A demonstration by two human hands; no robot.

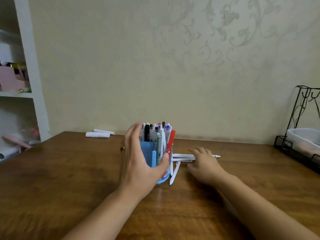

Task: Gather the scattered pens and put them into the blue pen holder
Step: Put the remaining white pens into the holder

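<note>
The right hand (204, 163) rests on the white pens (181, 155) lying beside the blue holder (147, 149); grasp cannot be confirmed. The left hand (140, 161), fingers straight, steadies the holder. The pens look light, rigid and smooth: pinch at mid-barrel.

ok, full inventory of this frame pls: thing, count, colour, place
pen holder: 1, blue, table centre, packed with upright pens
red marker: 1, red, in holder, right side
green pen: 1, grey-green, in holder, front
loose pens: about four, white, flat on table right of holder
rolled papers: 2, white, table's far edge, left
wire rack: 1, black, far right, holds a white tub
shelf unit: 1, white, left wall, pink items inside
table: 1, brown wood
left hand: open, cupping the holder, thumb on its front
right hand: fingers loosely bent over the loose pens; grip unclear
</note>
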